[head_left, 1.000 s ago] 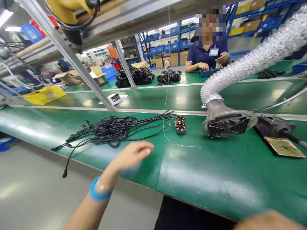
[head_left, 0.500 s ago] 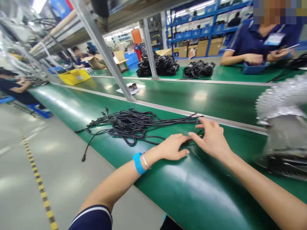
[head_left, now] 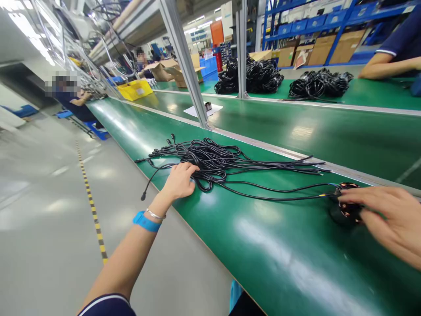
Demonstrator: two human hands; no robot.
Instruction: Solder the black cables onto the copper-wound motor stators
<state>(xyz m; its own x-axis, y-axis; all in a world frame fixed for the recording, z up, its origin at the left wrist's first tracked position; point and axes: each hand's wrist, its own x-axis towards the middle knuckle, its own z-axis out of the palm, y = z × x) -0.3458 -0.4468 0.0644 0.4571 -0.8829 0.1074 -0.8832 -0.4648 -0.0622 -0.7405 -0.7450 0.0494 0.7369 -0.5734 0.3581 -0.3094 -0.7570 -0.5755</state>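
Note:
A bundle of black cables [head_left: 217, 158] lies in loose loops on the green bench, bare wire ends to the right and connector plugs to the left. My left hand [head_left: 180, 181] rests at the near-left side of the bundle, its fingers curled over a cable; their tips are partly hidden. Far to the right, my right hand [head_left: 384, 215] has its fingers around a black round motor part with copper windings [head_left: 347, 210]. Two cables run from this part back to the bundle, one bearing a small yellow mark.
A metal post [head_left: 187, 66] stands behind the bundle, beside a white sheet [head_left: 212, 109] with small parts. Across the bench are cable piles [head_left: 319, 83], a yellow bin [head_left: 134, 89] and a co-worker's arm [head_left: 391, 66]. Another person [head_left: 72, 98] sits at far left.
My hands have moved apart: the left went left to the cable bundle, the right went right to the motor part, which now shows. The view has turned left.

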